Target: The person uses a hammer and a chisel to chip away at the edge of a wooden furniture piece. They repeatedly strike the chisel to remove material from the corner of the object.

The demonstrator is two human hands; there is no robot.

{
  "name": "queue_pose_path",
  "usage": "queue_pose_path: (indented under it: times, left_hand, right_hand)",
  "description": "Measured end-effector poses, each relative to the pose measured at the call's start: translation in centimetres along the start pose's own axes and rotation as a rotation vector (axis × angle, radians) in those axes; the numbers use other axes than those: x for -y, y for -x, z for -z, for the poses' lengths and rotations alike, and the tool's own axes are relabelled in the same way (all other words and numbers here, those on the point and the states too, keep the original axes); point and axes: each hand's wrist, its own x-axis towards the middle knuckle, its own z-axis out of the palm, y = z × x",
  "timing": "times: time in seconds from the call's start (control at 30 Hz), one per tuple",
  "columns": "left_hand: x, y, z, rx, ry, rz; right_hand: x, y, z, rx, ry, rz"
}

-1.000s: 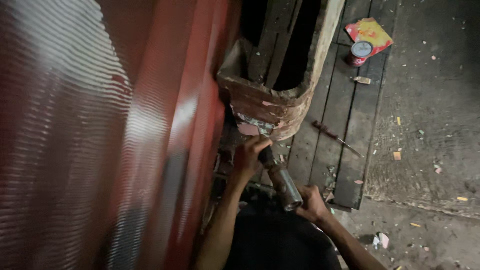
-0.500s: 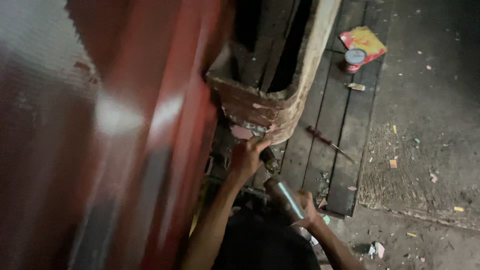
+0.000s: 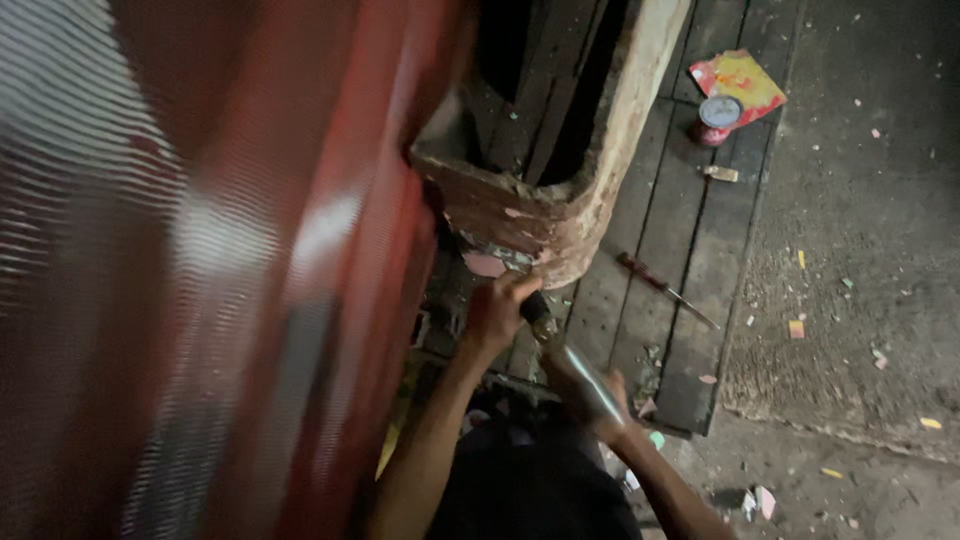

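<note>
Two hands on one tool. Left hand (image 3: 497,312): fingers closed around the dark front end of a metal tool (image 3: 570,365), right under the rounded corner of a worn, rusty frame (image 3: 560,215). Right hand (image 3: 607,405): fingers wrapped around the tool's shiny rear barrel, at 5 o'clock from the left hand. Tool runs diagonally, tip at 11 o'clock, touching or just beside the frame's lower edge; cannot tell which. Pink patch (image 3: 485,265) sits just above the left hand. Red corrugated panel (image 3: 250,250), blurred, fills the 9 o'clock side. Dark wooden planks (image 3: 690,280) lie beneath; a screwdriver (image 3: 665,290) rests on them at 3 o'clock. Small round tin (image 3: 716,118) and red-yellow packet (image 3: 742,82) at 1 o'clock, well apart.
</note>
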Motion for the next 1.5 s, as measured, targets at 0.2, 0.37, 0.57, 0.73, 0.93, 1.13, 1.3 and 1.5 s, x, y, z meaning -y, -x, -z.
queue_pose_path:
  times: [0.2, 0.37, 0.57, 0.73, 0.93, 1.13, 1.3, 1.5]
  left_hand:
    - [-0.9, 0.0, 0.7, -0.053, -0.002, -0.058]
    - [-0.1, -0.3, 0.2, 0.047, 0.006, 0.010]
    - [1.7, 1.6, -0.8, 0.055, -0.046, -0.031]
    - [3.9, 2.1, 0.2, -0.103, -0.010, -0.135]
    - [3.5, 1.0, 0.2, -0.138, 0.089, -0.058]
    - [1.2, 0.8, -0.7, -0.180, 0.108, -0.132]
    - [1.6, 0.2, -1.6, -0.186, 0.097, -0.086]
    - [2.0, 0.4, -1.7, -0.105, 0.091, -0.017]
  right_hand:
    - [1.7, 2.1, 2.3, -0.589, 1.161, 0.654]
    - [-0.4, 8.1, 0.2, -0.440, 2.469, 0.714]
    - [-0.3, 4.6, -0.3, -0.425, 2.676, 0.793]
    - [2.2, 0.7, 3.2, -0.529, 2.900, 1.426]
    - [-0.4, 1.5, 3.6, -1.036, 2.316, 0.790]
    - [-0.6, 1.2, 2.7, -0.575, 1.113, 0.891]
    - [-0.1, 2.8, 4.0, -1.017, 2.108, 0.746]
    - [0.6, 3.3, 5.2, -0.855, 2.576, 0.748]
